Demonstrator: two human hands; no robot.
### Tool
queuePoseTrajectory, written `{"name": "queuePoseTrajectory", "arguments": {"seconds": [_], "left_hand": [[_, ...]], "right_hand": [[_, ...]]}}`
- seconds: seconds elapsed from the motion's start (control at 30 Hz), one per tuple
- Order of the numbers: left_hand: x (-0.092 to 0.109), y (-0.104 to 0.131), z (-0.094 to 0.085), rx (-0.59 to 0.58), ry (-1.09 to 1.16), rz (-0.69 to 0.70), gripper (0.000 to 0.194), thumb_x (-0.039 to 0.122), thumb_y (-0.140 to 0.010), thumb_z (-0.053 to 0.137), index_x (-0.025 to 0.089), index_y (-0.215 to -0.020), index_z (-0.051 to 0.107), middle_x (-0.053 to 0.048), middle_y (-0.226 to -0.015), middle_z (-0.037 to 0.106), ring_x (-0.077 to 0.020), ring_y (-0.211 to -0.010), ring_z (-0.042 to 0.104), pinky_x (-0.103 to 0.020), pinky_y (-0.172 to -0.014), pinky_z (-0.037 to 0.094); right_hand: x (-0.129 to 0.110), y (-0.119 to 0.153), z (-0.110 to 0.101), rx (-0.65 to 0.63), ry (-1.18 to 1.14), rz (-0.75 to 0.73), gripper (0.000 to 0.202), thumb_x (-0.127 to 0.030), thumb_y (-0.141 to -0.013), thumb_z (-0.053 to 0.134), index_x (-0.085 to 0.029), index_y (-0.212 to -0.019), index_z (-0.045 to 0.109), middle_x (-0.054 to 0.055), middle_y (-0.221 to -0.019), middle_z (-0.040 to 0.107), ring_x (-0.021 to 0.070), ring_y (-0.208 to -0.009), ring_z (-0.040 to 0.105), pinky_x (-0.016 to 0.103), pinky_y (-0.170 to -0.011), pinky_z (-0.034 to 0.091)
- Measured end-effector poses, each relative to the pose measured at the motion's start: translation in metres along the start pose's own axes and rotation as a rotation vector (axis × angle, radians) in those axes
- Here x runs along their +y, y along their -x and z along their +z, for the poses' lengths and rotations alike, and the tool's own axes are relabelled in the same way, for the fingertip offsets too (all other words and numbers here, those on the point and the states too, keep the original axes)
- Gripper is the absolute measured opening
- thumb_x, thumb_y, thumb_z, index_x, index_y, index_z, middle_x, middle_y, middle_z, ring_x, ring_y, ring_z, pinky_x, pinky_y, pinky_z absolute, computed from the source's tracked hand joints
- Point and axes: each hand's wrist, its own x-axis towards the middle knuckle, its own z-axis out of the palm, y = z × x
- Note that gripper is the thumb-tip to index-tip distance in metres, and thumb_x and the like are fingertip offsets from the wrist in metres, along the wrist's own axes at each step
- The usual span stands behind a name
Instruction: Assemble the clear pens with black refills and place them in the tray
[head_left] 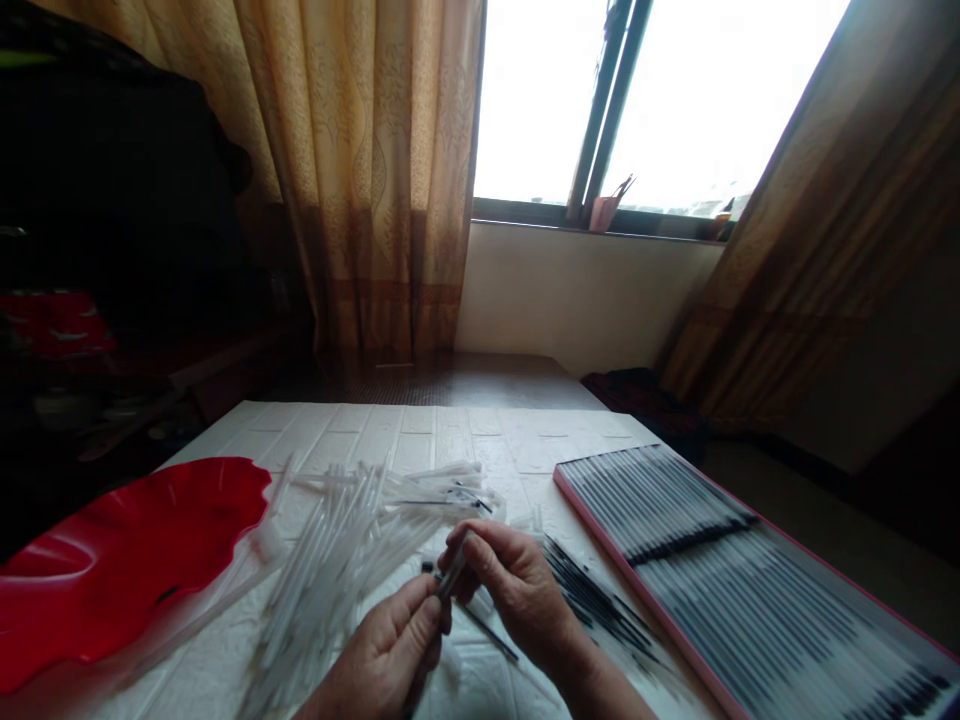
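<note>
Near the front middle of the table, my left hand point(394, 640) and my right hand point(521, 585) meet around a slim translucent pen barrel point(454, 572). The left fingers pinch its lower end, while the right thumb and fingers close on the upper end. Part of the barrel is hidden by the fingers. A pile of loose clear pen barrels point(330, 560) lies beyond and left of my left hand. Thin black pen refills point(596, 590) are spread just right of my right hand. One dark stick point(487, 632) rests on the table between my wrists.
A red scalloped dish point(142, 530) stands at the left, with a small dark piece inside. At the right lies a pink-rimmed tray point(611, 545) with rows of pens. The white brick-patterned tabletop point(450, 425) ends before a dark surface point(510, 375), curtains and a window.
</note>
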Motion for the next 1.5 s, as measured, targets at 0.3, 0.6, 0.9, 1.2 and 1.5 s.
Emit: {"name": "queuePoseTrajectory", "arguments": {"seconds": [0.3,0.6,0.9,1.2,1.5], "left_hand": [[-0.012,-0.012,-0.003,-0.012,0.009,0.039,0.059,0.081,-0.079,0.057,0.022,-0.082,0.052,0.012,-0.047,0.041,-0.004,-0.03,0.027,-0.015,-0.029,0.021],[-0.007,-0.006,0.003,0.081,0.011,0.087,0.052,0.071,-0.081,0.066,0.02,-0.09,0.059,0.01,-0.054,0.046,-0.0048,-0.04,0.036,-0.015,-0.039,0.024],[-0.011,-0.005,0.007,0.132,0.017,0.075,0.055,0.074,-0.08,0.064,0.021,-0.09,0.06,0.01,-0.052,0.048,-0.0055,-0.037,0.036,-0.015,-0.035,0.025],[0.0,-0.002,0.001,0.007,-0.111,0.099,0.056,0.074,-0.083,0.061,0.02,-0.095,0.068,-0.002,-0.075,0.066,-0.0163,-0.065,0.066,-0.023,-0.057,0.05],[-0.003,-0.001,-0.012,0.061,-0.155,0.111,0.061,0.075,-0.08,0.062,0.027,-0.116,0.072,-0.007,-0.104,0.076,-0.0271,-0.094,0.071,-0.031,-0.077,0.056]], "right_hand": [[-0.013,-0.002,-0.001,-0.038,0.095,0.102,0.049,-0.064,-0.074,0.077,-0.018,-0.087,0.066,-0.001,-0.074,0.062,0.0108,-0.062,0.053,0.019,-0.05,0.038],[-0.016,-0.006,0.0,-0.033,0.173,0.114,0.052,-0.068,-0.079,0.067,-0.016,-0.068,0.066,-0.002,-0.057,0.056,0.009,-0.05,0.045,0.021,-0.048,0.035],[-0.009,-0.005,0.007,0.051,0.292,0.039,0.043,-0.056,-0.084,0.064,-0.019,-0.064,0.061,-0.003,-0.057,0.053,0.0123,-0.055,0.047,0.025,-0.053,0.039],[-0.014,0.001,0.01,0.111,0.405,0.025,0.043,-0.059,-0.087,0.058,-0.021,-0.068,0.054,-0.001,-0.062,0.054,0.0151,-0.059,0.052,0.027,-0.055,0.043],[-0.118,0.026,-0.114,0.259,0.794,0.067,0.054,-0.075,-0.082,0.049,-0.022,-0.074,0.056,-0.002,-0.06,0.051,0.0125,-0.051,0.042,0.026,-0.049,0.036]]}}
